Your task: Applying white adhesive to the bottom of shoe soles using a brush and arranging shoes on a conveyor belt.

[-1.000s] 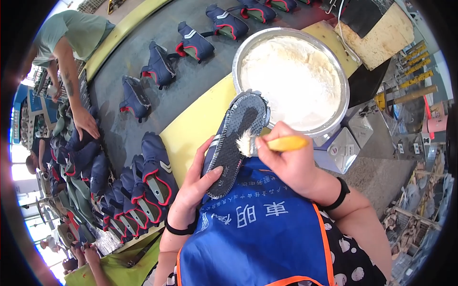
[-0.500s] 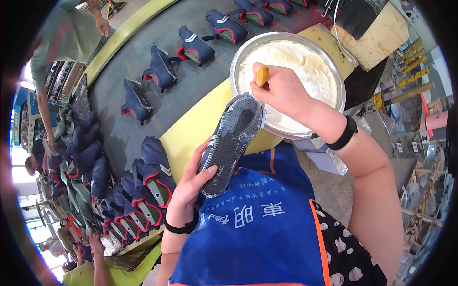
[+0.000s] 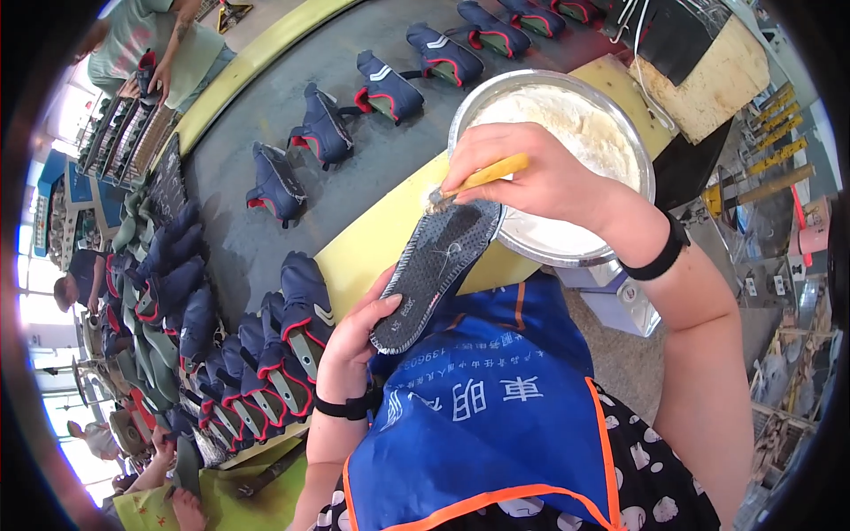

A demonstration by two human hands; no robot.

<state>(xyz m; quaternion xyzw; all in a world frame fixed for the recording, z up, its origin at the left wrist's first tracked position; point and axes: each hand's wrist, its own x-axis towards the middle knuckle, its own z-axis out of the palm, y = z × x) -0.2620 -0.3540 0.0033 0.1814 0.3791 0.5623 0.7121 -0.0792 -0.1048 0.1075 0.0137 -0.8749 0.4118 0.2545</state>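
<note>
My left hand (image 3: pixel 359 323) is closed round one end of a dark shoe upper (image 3: pixel 427 281), thumb on its underside. The upper lies sole side up and tilted, showing a grey-black bottom with white stitching along its edge. In my right hand (image 3: pixel 549 181) is a brush with a yellow handle (image 3: pixel 496 172). The brush's tip touches the far edge of the upper's bottom; its bristles are partly hidden. Right behind that hand stands a wide metal bowl (image 3: pixel 645 168) holding thick white paste (image 3: pixel 575 115).
Navy shoe uppers with red trim (image 3: pixel 385 88) stand in a row on the grey conveyor (image 3: pixel 230 230). Several more uppers on green lasts (image 3: pixel 301 345) crowd the near left. A yellow ledge (image 3: pixel 372 230) edges the conveyor. Co-workers (image 3: pixel 168 53) are at the left.
My right hand has turned and brought the brush from beside the bowl onto the far end of the upper. The view has shifted slightly. A co-worker at far left now holds a small dark object.
</note>
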